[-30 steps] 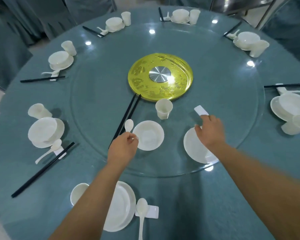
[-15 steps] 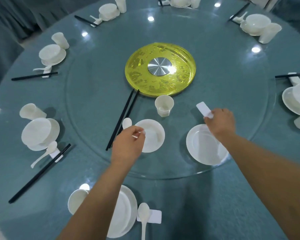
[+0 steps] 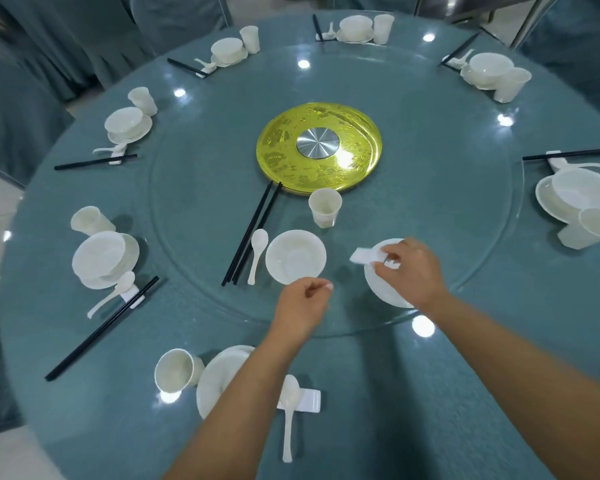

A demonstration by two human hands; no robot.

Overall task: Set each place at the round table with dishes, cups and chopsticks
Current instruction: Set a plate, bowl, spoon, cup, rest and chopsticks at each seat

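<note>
Head cam, the only view I've got. Taking the gold disc (image 3: 319, 148) in the middle of the round table (image 3: 430, 393) as my landmark: on the near side of it, on the glass turntable (image 3: 201, 209), sit a white cup (image 3: 324, 206), a pair of black chopsticks (image 3: 252, 233) angled toward me, a white spoon (image 3: 257, 252) and a small bowl (image 3: 296, 257). My right hand (image 3: 411, 271) is near-right of the disc, over a white plate (image 3: 383, 289) — fingers pinching a small white chopstick rest (image 3: 362, 255) just above the plate's far rim. My left hand (image 3: 303, 306) hovers just nearer than the bowl, fingers loosely curled, holding nothing I can see. Finished settings ring the disc all round the table edge.
</note>
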